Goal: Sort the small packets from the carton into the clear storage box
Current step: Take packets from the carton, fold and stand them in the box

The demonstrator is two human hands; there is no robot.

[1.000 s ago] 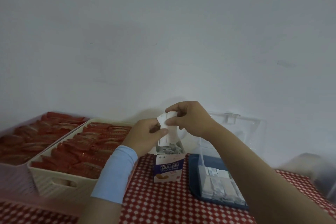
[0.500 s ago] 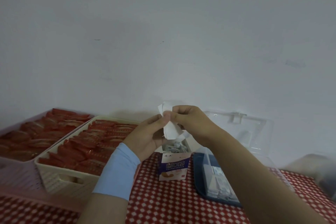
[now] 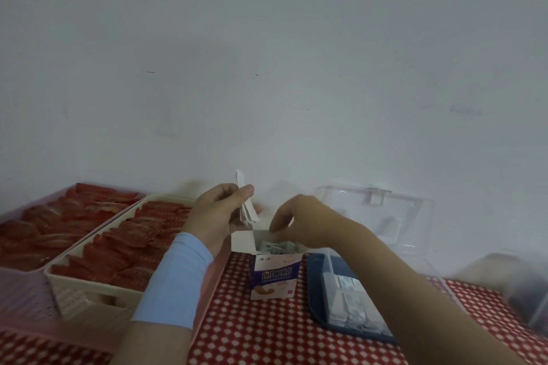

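Head view: looking down at two hands over a bench (image 3: 252, 332) with a red and white checked cloth.
Left hand: the left hand (image 3: 218, 215) is up above the carton, with a light blue sleeve (image 3: 175, 278) on the wrist.
Left fingers: closed on a white folded paper (image 3: 246, 204), pinched by the thumb so it sticks up past the fist.
Right hand: the right hand (image 3: 302, 222) reaches down into the open top of the carton.
Right fingers: bent down among the packets; I cannot tell if they hold one.
Carton: the small carton (image 3: 274, 278) stands upright on the cloth, between the baskets and the clear box, with its white flaps open.
Small packets: some small packets (image 3: 274, 246) show inside the carton top, and more lie in the clear box.
Clear storage box: the clear storage box (image 3: 350, 302) sits just to the right of the carton, with a dark blue bottom and its clear lid (image 3: 382, 216) tipped up against the wall.
Baskets: a cream basket (image 3: 98, 296) and a pink basket (image 3: 26, 290) sit side by side on the left, both full of red wrapped things.
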